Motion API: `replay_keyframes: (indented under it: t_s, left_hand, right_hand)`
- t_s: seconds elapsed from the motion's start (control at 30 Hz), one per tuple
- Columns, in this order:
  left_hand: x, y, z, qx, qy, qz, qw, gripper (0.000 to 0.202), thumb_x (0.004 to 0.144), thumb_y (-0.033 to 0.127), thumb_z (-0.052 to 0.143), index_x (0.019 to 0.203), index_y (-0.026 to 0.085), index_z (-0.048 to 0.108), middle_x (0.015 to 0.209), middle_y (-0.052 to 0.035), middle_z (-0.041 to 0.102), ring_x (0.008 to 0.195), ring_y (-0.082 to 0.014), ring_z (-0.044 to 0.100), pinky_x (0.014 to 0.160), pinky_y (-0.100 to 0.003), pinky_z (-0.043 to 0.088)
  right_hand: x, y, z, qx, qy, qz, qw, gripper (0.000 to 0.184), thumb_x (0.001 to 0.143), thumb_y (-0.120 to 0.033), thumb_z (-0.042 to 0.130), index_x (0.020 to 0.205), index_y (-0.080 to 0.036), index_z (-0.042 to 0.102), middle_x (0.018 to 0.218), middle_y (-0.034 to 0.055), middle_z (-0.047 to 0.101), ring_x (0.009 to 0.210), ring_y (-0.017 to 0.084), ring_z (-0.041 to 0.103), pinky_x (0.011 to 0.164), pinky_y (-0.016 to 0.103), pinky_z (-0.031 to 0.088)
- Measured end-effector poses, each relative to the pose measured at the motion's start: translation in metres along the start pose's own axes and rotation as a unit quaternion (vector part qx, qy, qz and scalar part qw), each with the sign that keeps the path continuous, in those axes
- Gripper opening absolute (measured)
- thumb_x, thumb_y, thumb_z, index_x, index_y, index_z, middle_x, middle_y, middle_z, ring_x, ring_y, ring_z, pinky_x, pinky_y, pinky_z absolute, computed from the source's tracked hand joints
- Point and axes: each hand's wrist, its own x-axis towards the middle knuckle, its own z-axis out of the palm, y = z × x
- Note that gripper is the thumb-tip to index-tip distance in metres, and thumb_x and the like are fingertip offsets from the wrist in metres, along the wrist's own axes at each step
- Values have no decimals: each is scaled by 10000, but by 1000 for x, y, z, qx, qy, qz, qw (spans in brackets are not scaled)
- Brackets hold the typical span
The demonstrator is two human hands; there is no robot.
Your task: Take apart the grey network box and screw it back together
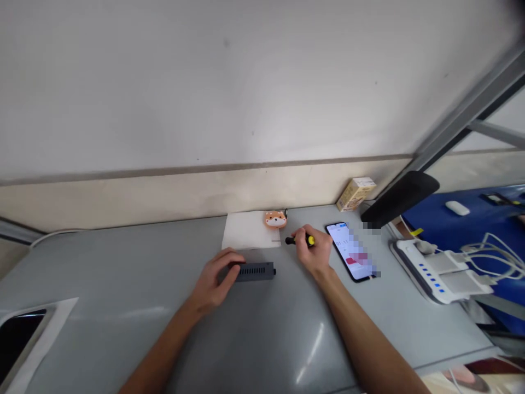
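My left hand [217, 278] is closed around the left end of a dark grey slotted box [257, 271], which rests on the grey table. A row of narrow vents runs along the box, and a small black knob sticks out at its right end. My right hand [314, 249] grips a black and yellow screwdriver [290, 241] a little above the table. Its thin shaft points left, over the right edge of a white paper sheet [244, 232]. On that sheet lies an orange and white dog-faced case [275, 219], just beyond the screwdriver.
Right of my right arm lies a lit phone [350, 251]. Farther right is a white power strip [426, 276] with plugs and cables. A small yellow box [356, 194] and a black cylinder-like object [400, 198] stand near the wall. A dark-screened tablet [20, 339] sits at left.
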Motion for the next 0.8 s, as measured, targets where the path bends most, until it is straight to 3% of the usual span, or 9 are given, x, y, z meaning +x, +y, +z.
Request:
replay_keyframes:
  t_s: [0.2,0.3,0.37,0.43,0.5,0.6,0.7,0.8]
  left_hand:
    - [-4,6,7,35,-44,0,998,264,1047,323,472,1091,211,707,1026,-85,728,941,-210,687,850,-347,570]
    - [-3,-5,1,73,-15,20,997,346,1069,323,395,1135,206,714,1097,-101,738,1034,-223,685,951,-398,558]
    - [0,-16,-7,150,24,16,988,395,1080,308,343,1208,210,704,1227,-103,728,1191,-245,643,1101,-483,472]
    - [3,-25,-15,215,32,2,976,384,1074,327,373,1239,206,698,1269,-106,724,1236,-272,621,1119,-522,441]
    - [5,-32,-20,235,13,3,972,355,1061,342,414,1166,202,723,1195,-101,748,1168,-278,645,1079,-510,467]
    - [6,-37,-22,211,5,25,977,316,1037,344,464,1019,205,748,1125,-87,758,1110,-266,648,1056,-476,486]
    - [5,-34,-21,188,43,26,981,331,1042,342,445,1020,198,742,1156,-98,735,1134,-251,638,1066,-454,485]
    - [3,-20,-22,138,82,23,987,316,1039,362,461,1067,191,725,1191,-108,708,1160,-240,628,1086,-442,475]
  right_hand:
    - [5,-1,-4,10,40,-1,999,270,886,-257,611,634,-245,706,558,-2,625,502,144,492,568,298,363]
    - [7,2,-3,9,60,10,998,295,903,-265,580,633,-233,696,568,-1,624,518,139,501,571,286,371]
    - [9,1,-5,4,66,23,998,328,913,-283,554,619,-222,687,547,-7,596,512,131,483,558,276,356]
    - [15,-3,-9,29,103,43,993,342,910,-292,527,615,-215,680,559,-7,587,546,131,504,572,262,380]
    - [19,-10,-15,83,184,58,978,341,901,-303,505,623,-214,681,612,-2,608,618,136,554,597,244,414]
    - [18,-19,-23,184,261,113,941,344,882,-386,519,619,-208,654,623,-9,577,586,121,527,502,211,375]
    - [5,-18,-25,251,281,209,902,300,831,-410,557,628,-201,631,636,-16,579,542,101,495,444,189,344]
    - [-8,-6,-26,260,270,249,893,266,809,-381,557,621,-200,607,598,-32,526,478,91,421,406,198,303]
